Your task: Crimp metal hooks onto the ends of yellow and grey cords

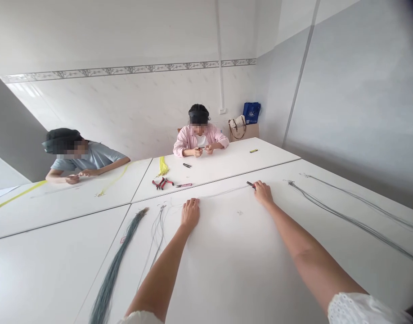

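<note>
A thin grey cord (pixel 226 192) stretches across the white table between my two hands. My left hand (pixel 190 212) rests on the tabletop with its fingers closed together at the left end of the cord. My right hand (pixel 263 193) is closed around a small dark, stick-like tool (pixel 250 184), whose tip points left beside the cord's other end; its exact kind is too small to tell. Left of my left forearm lie a few loose thin cords (pixel 161 222) and a thick bundle of blue-grey cords (pixel 120 261). A little heap of small metal bits (pixel 240 213) lies between my arms.
Grey cord bundles (pixel 341 216) run along the right side. Ahead lie red-handled pliers (pixel 162 183), a pink-handled tool (pixel 184 185), black tweezers (pixel 187 165) and a yellow bundle (pixel 163 166). Two people, in pink (pixel 200 139) and blue (pixel 92 157), work across the table (pixel 220 279).
</note>
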The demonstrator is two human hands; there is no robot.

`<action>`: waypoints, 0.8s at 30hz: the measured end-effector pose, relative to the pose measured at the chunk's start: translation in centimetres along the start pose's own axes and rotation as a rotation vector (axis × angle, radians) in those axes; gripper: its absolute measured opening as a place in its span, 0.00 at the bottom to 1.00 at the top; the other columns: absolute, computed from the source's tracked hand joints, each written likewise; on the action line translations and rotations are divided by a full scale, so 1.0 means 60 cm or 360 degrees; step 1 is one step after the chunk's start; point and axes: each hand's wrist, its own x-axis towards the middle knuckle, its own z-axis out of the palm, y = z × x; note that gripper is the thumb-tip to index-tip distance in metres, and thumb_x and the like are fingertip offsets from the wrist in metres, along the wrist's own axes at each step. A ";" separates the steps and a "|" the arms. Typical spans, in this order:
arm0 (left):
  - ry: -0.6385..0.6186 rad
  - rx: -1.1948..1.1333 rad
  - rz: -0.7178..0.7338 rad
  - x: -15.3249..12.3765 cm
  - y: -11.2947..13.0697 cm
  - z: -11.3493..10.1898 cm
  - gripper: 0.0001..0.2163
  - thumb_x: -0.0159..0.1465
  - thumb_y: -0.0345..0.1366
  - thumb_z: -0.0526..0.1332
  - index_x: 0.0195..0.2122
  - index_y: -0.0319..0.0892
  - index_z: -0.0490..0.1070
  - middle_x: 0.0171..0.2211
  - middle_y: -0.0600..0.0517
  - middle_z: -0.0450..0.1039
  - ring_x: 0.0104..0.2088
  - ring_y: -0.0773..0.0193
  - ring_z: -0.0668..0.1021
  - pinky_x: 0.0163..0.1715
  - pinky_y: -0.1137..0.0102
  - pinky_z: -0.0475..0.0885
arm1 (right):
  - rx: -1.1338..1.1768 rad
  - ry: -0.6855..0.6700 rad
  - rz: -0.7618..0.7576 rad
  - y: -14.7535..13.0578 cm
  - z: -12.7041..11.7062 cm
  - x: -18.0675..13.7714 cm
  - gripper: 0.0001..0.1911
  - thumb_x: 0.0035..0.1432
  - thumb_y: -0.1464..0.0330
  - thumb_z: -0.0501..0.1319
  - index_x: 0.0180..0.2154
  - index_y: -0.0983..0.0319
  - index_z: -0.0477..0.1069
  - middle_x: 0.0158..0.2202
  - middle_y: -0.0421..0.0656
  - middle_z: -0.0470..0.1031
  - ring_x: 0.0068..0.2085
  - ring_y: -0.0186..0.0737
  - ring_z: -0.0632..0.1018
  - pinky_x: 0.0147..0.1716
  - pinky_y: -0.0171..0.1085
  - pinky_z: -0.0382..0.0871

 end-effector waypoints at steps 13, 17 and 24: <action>-0.0120 0.0215 -0.0013 -0.120 0.028 -0.035 0.14 0.68 0.23 0.51 0.48 0.41 0.72 0.46 0.41 0.72 0.44 0.54 0.74 0.42 0.61 0.70 | -0.0082 0.0013 0.0041 0.001 -0.004 -0.037 0.18 0.69 0.61 0.63 0.56 0.62 0.71 0.55 0.48 0.74 0.51 0.46 0.78 0.51 0.50 0.76; -0.0150 0.0288 -0.0068 -0.193 0.000 -0.072 0.13 0.69 0.26 0.49 0.44 0.42 0.72 0.42 0.41 0.72 0.41 0.52 0.74 0.38 0.61 0.70 | -0.0093 -0.0008 0.0039 0.003 -0.005 -0.050 0.18 0.69 0.60 0.63 0.55 0.63 0.72 0.54 0.48 0.75 0.51 0.45 0.78 0.51 0.50 0.75; -0.0167 0.0342 -0.0082 -0.328 -0.051 -0.155 0.16 0.67 0.24 0.48 0.45 0.44 0.73 0.41 0.44 0.74 0.42 0.53 0.77 0.51 0.53 0.73 | -0.0067 -0.0021 0.0016 0.002 -0.007 -0.073 0.13 0.70 0.66 0.58 0.53 0.63 0.71 0.49 0.48 0.75 0.50 0.46 0.76 0.50 0.46 0.69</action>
